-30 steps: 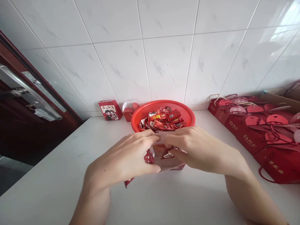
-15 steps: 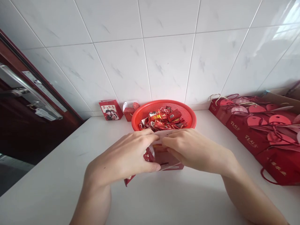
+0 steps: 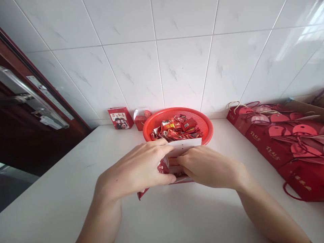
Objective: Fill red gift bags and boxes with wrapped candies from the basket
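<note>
A small red box with white inner flaps stands open in front of the red basket. My left hand is wrapped round the box's left side, its thumb at the near edge. Under that palm a red wrapped packet shows, and a red pointed corner sticks out below the hand. My right hand reaches into the box opening with its fingers bent down; the fingertips are hidden, so what they hold cannot be made out.
Behind the box, a red basket holds many wrapped sweets. A red printed box and a smaller red box stand against the tiled wall. Several red gift boxes line the right side. A dark red door is at the left.
My right hand has let go of the top flap and moved down into the box opening. The white flaps now show more fully. My left hand stays on the box.
</note>
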Available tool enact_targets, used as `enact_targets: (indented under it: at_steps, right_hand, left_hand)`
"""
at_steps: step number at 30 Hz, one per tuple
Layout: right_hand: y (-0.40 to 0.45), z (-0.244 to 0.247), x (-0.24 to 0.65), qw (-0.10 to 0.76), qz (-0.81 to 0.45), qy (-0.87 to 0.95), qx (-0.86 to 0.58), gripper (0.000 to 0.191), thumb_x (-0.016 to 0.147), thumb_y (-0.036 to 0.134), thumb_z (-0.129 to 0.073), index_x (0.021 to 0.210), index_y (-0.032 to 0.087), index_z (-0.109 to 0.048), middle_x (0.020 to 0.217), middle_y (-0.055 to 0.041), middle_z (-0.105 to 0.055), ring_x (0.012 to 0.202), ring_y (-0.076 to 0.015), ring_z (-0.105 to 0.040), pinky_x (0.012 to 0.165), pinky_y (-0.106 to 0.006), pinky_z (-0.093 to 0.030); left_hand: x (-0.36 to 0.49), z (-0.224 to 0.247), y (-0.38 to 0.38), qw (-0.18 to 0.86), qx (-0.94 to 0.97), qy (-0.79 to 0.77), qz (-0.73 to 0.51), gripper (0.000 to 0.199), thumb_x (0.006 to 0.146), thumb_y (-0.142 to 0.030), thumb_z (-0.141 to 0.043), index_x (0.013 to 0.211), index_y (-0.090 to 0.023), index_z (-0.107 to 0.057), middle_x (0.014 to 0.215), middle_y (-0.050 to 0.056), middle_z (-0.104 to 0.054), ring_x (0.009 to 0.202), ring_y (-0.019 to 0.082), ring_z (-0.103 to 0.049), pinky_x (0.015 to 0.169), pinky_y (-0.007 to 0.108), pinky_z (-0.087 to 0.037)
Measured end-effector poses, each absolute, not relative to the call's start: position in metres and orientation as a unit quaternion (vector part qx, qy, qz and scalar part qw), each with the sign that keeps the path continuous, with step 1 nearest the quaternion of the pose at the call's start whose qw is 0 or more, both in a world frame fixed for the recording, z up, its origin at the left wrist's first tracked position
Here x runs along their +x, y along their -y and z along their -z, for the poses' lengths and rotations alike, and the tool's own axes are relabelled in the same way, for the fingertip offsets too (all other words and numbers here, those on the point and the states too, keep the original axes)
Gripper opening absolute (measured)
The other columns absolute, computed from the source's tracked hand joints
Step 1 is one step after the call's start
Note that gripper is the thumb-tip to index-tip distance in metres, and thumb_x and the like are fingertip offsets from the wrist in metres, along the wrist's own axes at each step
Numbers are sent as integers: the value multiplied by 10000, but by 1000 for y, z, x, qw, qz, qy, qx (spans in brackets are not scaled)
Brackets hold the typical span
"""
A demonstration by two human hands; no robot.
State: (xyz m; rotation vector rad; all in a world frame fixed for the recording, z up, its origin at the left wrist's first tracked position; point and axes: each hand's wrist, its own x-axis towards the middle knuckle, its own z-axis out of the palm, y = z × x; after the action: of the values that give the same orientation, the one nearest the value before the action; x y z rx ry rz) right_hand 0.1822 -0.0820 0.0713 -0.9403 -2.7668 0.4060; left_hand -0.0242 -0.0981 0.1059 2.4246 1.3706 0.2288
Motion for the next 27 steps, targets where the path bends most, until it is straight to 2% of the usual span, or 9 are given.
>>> enact_targets:
  at_steps: [4, 8, 13, 17, 20, 24, 27]
  right_hand:
    - [81, -78, 180, 2, -114, 943, -312, 257, 964, 185, -545, 715, 175, -608, 654, 0, -612, 525, -113, -418, 520, -283, -262]
    - [80, -79, 174, -16, -87, 947, -308, 249, 992, 168, -486, 781, 164, -618, 693, -13, -615, 519, -110, -407, 533, -284, -241]
    - [76, -76, 167, -21, -70, 948, -310, 226, 980, 124, -472, 822, 145, -632, 723, -43, -625, 529, -126, -460, 536, -283, -253]
    - [72, -83, 178, 93, -155, 937, -297, 264, 1012, 118, -415, 908, 169, -651, 833, -43, -681, 618, -138, -554, 568, -273, -351]
    - [70, -89, 189, 184, -201, 920, -282, 236, 1009, 148, -441, 973, 188, -671, 844, -37, -708, 669, -148, -610, 616, -275, -421]
    - [72, -94, 194, 286, -268, 866, -310, 179, 1011, 262, -509, 1050, 204, -673, 895, -43, -747, 767, -172, -686, 654, -274, -486]
    - [74, -94, 189, 354, -330, 814, -322, 197, 978, 367, -602, 1082, 210, -659, 955, -49, -759, 843, -185, -712, 694, -273, -526]
  left_hand:
    - [-25, -106, 97, 183, 853, -483, -73, 334, 797, -368, -671, 1113, -270, -716, 986, 13, -684, 870, 207, -646, 745, 270, -477]
    - [-25, -104, 96, 199, 849, -480, -95, 330, 806, -385, -665, 1111, -275, -728, 968, 11, -679, 866, 208, -657, 750, 272, -490]
    - [-26, -100, 91, 198, 852, -468, -125, 233, 805, -355, -696, 1023, -294, -753, 953, 12, -691, 871, 221, -679, 731, 282, -506]
    - [-30, -96, 85, 203, 856, -452, -150, 146, 841, -365, -688, 920, -273, -769, 914, 29, -715, 812, 225, -690, 668, 291, -513]
    - [-31, -97, 80, 196, 851, -445, -198, 150, 878, -376, -673, 891, -265, -771, 935, 34, -733, 865, 235, -703, 684, 291, -524]
    - [-26, -102, 75, 175, 818, -453, -307, 206, 939, -382, -623, 898, -248, -775, 957, 30, -744, 879, 205, -700, 712, 275, -524]
    - [-18, -102, 72, 152, 784, -442, -409, 246, 957, -378, -614, 853, -216, -767, 850, 22, -735, 785, 169, -672, 670, 261, -498]
